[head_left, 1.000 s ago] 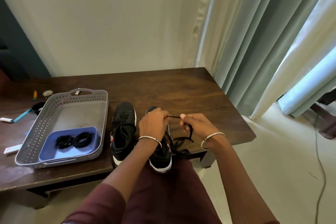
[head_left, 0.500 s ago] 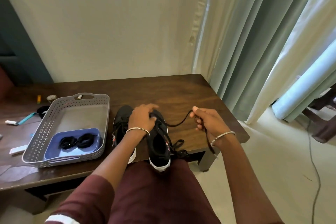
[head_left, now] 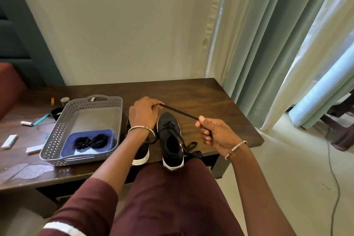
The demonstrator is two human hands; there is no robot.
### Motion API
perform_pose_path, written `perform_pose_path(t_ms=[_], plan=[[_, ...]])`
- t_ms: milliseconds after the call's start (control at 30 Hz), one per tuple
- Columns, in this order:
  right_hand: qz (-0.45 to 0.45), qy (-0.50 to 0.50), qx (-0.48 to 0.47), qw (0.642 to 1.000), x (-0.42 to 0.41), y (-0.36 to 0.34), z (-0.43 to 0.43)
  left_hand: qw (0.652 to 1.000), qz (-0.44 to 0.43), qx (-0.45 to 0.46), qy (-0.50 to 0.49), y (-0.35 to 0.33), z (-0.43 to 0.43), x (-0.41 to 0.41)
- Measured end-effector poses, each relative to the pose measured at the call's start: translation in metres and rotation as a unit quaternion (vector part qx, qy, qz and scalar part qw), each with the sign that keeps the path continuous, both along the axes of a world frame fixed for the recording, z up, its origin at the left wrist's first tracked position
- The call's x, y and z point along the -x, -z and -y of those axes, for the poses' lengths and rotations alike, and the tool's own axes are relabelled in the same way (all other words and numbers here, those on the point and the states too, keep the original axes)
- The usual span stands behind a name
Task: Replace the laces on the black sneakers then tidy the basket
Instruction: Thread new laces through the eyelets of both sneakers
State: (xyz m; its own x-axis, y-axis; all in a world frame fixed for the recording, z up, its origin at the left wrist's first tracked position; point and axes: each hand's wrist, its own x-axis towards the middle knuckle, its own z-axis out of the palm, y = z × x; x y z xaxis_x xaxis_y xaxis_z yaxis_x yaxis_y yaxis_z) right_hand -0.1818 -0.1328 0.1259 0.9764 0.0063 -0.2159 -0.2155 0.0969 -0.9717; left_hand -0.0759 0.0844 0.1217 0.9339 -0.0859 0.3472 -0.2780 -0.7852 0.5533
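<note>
Stretching taut between both hands, a black lace [head_left: 180,112] runs above the toe of the right-hand sneaker [head_left: 171,141] in the head view. The left hand [head_left: 143,115] hovers over the far ends of the two shoes, fingers curled, pinching one end of the lace at its fingertips. The right hand [head_left: 217,133] sits just right of the sneaker, thumb pressed on top of the lace and the other fingers folded round it; a short bit of lace shows again below the fist. Each wrist carries a thin bangle.

Both black sneakers stand on the dark wooden table [head_left: 203,97], toes pointing away from the person and white-edged heels at the near edge. The other sneaker [head_left: 141,156] is largely covered by the left forearm. Loose black lace [head_left: 192,148] lies in loops against the right side of the right-hand sneaker; whether it joins the stretched length I cannot tell.

Just left of the shoes is a grey perforated basket [head_left: 117,119] with handles. Inside its near end sits a blue tray [head_left: 88,131] that holds two coiled black laces [head_left: 91,142]. Left of the basket, small white boxes [head_left: 9,141], a teal-handled item [head_left: 41,119] and a small black cup [head_left: 56,113] are scattered on the table. Pale green curtains [head_left: 268,44] hang at the right, and a cable [head_left: 333,159] trails over the floor.
</note>
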Motion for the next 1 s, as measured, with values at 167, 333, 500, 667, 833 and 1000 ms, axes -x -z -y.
perform_pose_path(t_ms=[167,333,500,667,833,1000], plan=[[-0.008,0.011,-0.080,0.997,0.005,0.007,0.006,0.998,-0.024,0.052,-0.013,-0.009,0.006,-0.018],[0.023,-0.009,-0.147,0.989,-0.001,0.006,0.002,0.987,0.014,0.028,0.159,-0.038,0.029,-0.032],[0.062,0.068,-0.070,0.993,-0.014,0.016,-0.012,0.953,-0.132,0.074,0.263,-0.046,0.042,-0.040],[0.008,0.148,-0.091,0.985,-0.027,0.042,-0.030,0.973,-0.213,0.013,0.085,0.021,0.021,-0.035],[-0.036,0.185,-0.156,0.970,-0.046,0.071,-0.044,0.954,-0.294,0.046,0.025,0.090,0.015,-0.011],[-0.057,0.230,-0.185,0.954,-0.072,0.088,-0.047,0.962,-0.271,0.019,0.031,0.114,0.029,-0.007]])
